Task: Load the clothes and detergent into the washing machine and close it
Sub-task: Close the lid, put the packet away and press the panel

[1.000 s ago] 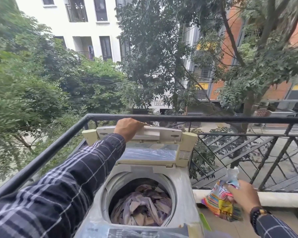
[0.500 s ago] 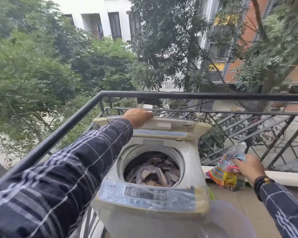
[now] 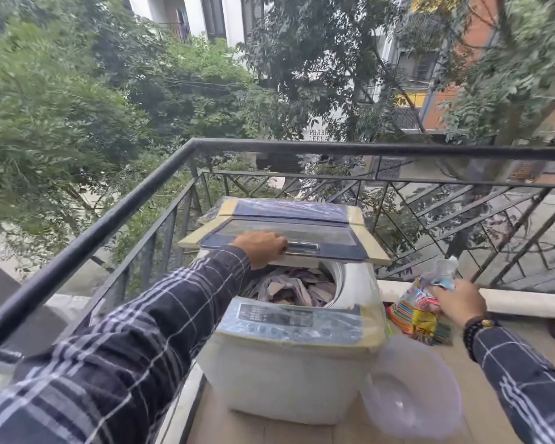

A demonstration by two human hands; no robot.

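The left hand (image 3: 261, 249) curls over the front edge of the lid (image 3: 289, 230), which sits half-lowered above the clothes (image 3: 297, 287) in the washing machine (image 3: 285, 373). The right hand (image 3: 459, 302) grips a colourful detergent packet (image 3: 418, 315) beside the machine, near the balcony railing (image 3: 334, 149).

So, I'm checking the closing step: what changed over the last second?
The left hand, holding on, has swung the folding cream-and-blue lid down from upright to nearly flat over the white top-loading washing machine. Unchanged: pale crumpled clothes inside, right hand gripping the colourful plastic detergent packet.
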